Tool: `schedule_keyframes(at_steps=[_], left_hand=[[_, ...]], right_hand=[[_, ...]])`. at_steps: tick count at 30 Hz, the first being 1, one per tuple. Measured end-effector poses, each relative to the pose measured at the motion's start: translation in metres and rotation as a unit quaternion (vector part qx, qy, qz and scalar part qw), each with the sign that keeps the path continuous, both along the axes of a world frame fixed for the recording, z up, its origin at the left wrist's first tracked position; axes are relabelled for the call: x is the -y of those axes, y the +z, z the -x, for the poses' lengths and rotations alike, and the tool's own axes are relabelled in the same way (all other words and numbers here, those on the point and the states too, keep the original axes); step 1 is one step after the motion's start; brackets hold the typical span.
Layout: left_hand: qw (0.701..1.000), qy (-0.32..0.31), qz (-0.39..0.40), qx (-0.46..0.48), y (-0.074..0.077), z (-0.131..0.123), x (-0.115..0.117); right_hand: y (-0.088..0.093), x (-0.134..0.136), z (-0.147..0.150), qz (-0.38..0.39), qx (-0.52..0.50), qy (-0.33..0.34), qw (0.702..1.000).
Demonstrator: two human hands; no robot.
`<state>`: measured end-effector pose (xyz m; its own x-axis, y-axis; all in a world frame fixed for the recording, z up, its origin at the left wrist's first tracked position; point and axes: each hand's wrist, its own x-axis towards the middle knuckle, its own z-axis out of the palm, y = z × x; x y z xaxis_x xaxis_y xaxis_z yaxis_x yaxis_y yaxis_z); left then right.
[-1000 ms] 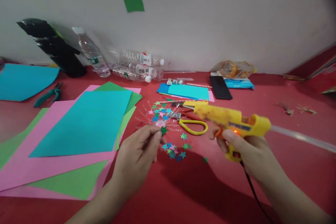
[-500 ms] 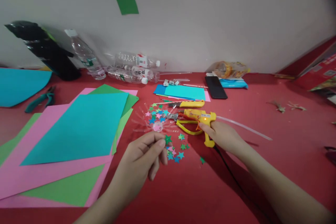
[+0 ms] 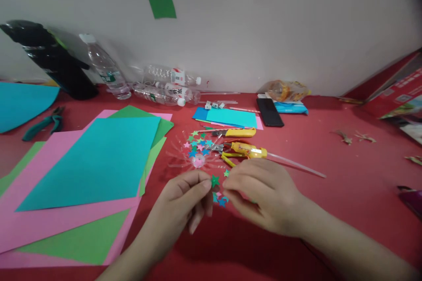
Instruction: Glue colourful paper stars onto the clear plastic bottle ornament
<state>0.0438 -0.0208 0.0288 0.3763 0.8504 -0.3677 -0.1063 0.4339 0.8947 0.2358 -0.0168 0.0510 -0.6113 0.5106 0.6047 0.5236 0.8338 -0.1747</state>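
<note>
My left hand [image 3: 186,195] is closed, pinching a small green paper star [image 3: 215,181] between thumb and fingertips. My right hand [image 3: 267,193] is just right of the star, fingers curved and thumb a little apart, with nothing visible in it. Behind that hand a yellow glue gun [image 3: 249,149] lies on the red table, a clear glue stick [image 3: 296,166] coming out of its back. Left of the gun, a flower shape of clear plastic strips [image 3: 198,161] has a pink centre. Colourful paper stars [image 3: 200,147] lie on it, and more stars [image 3: 222,202] lie below, partly hidden by my hands.
Scissors with yellow handles [image 3: 227,159] and a yellow cutter knife [image 3: 240,132] lie by the gun. Large coloured paper sheets [image 3: 99,153] cover the left, with pliers [image 3: 42,125] beyond. Plastic bottles [image 3: 161,94], a black bottle [image 3: 56,61] and a phone [image 3: 269,112] are along the wall.
My right hand has let go of the glue gun, now lying on the table, and has moved left toward the green star. My left hand still holds the star.
</note>
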Motion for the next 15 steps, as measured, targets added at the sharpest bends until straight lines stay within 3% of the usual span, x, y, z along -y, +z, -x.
schedule_keyframes(at_steps=[4,7,11,15], left_hand=[[0.999,0.001,0.028,0.035,0.004,-0.001,0.001],[0.997,0.001,0.048,0.054,0.007,-0.001,0.001],[0.995,0.002,0.071,0.069,0.006,-0.001,0.001],[0.993,-0.002,0.088,0.081,0.003,0.001,0.001]], right_hand=[[-0.010,-0.006,-0.001,-0.077,0.040,0.012,0.996],[-0.013,-0.010,-0.003,-0.072,0.025,0.017,0.997],[-0.012,-0.015,-0.001,0.015,-0.037,0.008,0.999],[-0.010,-0.019,0.000,0.146,-0.062,0.050,0.986]])
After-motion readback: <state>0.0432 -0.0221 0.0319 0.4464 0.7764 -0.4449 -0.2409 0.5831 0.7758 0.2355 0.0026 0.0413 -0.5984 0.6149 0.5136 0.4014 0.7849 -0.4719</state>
